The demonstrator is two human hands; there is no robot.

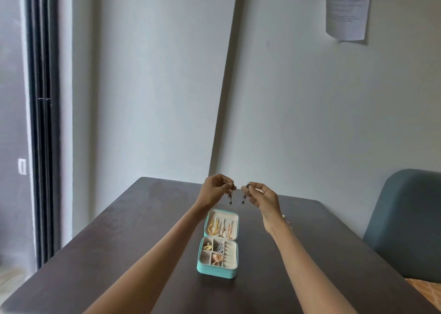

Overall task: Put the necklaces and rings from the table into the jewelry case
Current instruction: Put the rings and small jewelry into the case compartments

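The open jewelry case (217, 243) lies mid-table (119, 230), below and between both raised hands (238, 194).

bare forearms, pale bracelet (286, 220) on right wrist.

A plain domestic room, probably a home — dark wooden table (119, 254), grey-blue upholstered chair (405, 223), bare pale walls (310, 110), a printed sheet (347, 8) pinned high.

You have one open teal jewelry case (216, 269) on the surface (119, 242), three necklaces hanging in its lid, two hands raised, one chair (405, 218), and one paper sheet (347, 8).
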